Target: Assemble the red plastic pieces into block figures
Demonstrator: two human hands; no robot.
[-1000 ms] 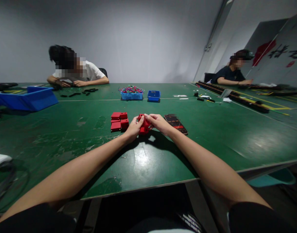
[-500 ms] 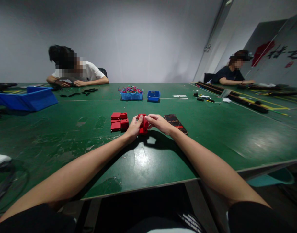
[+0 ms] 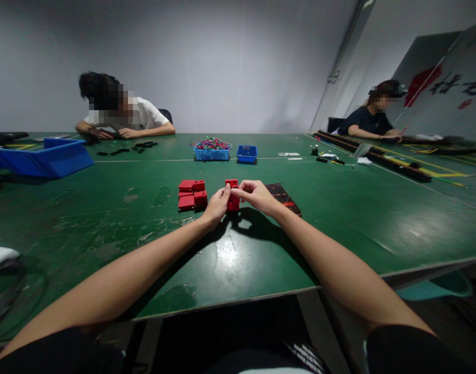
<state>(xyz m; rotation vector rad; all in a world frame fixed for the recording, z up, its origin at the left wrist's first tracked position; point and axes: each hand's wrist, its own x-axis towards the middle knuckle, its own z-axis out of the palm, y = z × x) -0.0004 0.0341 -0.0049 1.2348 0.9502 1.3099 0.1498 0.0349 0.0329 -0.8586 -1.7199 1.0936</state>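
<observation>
My left hand (image 3: 217, 205) grips a red plastic block (image 3: 233, 206) just above the table, with the thumb along its near face. On the block's right side is my right hand (image 3: 258, 196), its thumb and index finger pinched together against it. The fingers hide much of the block, and any small part between them cannot be made out. Several similar red blocks (image 3: 187, 202) sit in a close group left of my left hand. A phone (image 3: 287, 201) showing a timer lies right of my right hand, which partly covers it.
On the green table (image 3: 144, 270), a blue tray of colourful small parts (image 3: 211, 155) and a small blue tray (image 3: 247, 154) stand farther back. At left is a large blue bin (image 3: 53, 161). Two people sit across, by black pieces (image 3: 144, 145) and a long dark strip (image 3: 393, 164).
Both hands and the red block have shifted slightly, and the block's top shows more above the fingers. My right hand covers a bit more of the phone. The person at right has moved a hand.
</observation>
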